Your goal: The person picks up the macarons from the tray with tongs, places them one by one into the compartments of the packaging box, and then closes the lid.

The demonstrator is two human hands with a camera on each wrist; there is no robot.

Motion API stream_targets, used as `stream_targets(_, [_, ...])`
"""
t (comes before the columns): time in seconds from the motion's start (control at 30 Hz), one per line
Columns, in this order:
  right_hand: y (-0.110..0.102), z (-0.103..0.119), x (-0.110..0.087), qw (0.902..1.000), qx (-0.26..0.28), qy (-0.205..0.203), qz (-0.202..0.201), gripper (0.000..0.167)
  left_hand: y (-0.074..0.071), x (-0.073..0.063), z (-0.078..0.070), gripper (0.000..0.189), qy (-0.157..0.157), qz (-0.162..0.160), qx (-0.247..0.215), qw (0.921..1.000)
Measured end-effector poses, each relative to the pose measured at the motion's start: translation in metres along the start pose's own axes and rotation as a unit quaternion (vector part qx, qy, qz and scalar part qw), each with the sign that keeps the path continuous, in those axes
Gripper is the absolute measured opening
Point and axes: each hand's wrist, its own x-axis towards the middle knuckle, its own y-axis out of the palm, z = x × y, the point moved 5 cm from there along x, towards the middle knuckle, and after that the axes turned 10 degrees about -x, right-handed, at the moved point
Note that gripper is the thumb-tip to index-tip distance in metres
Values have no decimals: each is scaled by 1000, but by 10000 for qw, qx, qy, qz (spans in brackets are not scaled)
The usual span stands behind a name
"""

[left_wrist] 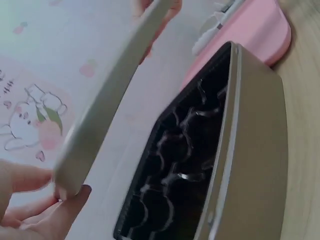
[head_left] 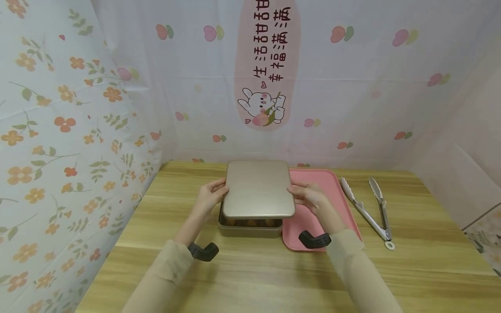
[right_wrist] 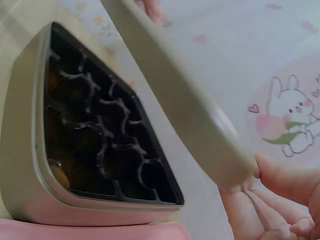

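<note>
A flat gold-beige tin lid (head_left: 259,190) is held up in the air by both hands, over the matching square tin (head_left: 250,232). My left hand (head_left: 210,194) pinches the lid's left edge, and my right hand (head_left: 312,198) pinches the right edge. In both wrist views a gap shows between the lid (left_wrist: 107,100) and the tin (left_wrist: 257,135). Inside the tin lies a dark divider tray (right_wrist: 100,130) with several rounded compartments. Something yellowish-brown (right_wrist: 59,176) sits in a near corner compartment; the lid hides much of the inside in the head view.
A pink tray (head_left: 344,204) lies right beside the tin, partly behind my right hand. Farther right, metal tongs (head_left: 372,217) rest spread on the wooden table (head_left: 250,278). Patterned cloth (head_left: 188,87) hangs behind the table and along its sides.
</note>
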Motion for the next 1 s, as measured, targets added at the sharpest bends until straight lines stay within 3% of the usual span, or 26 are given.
stream_targets(0.2, [9,-4,7,9960,-588,122,-661,52,-3,7,7,45,41,-137,185,9997])
stream_targets(0.4, [21,-1,7,9711,-1890,150,-1448,46,-4,6,8,44,77,-280,478,9984])
stream_targets(0.6, [30,-1,10,9546,-2593,35,-1468,49,-2,3,7,43,517,-464,1045,9921])
stream_targets(0.7, [32,-5,10,9516,-2711,98,-1444,50,0,1,11,42,721,-510,1395,9863])
stream_targets(1.0, [39,-20,12,9400,-2982,340,-1623,48,0,5,25,39,806,-749,1808,9773])
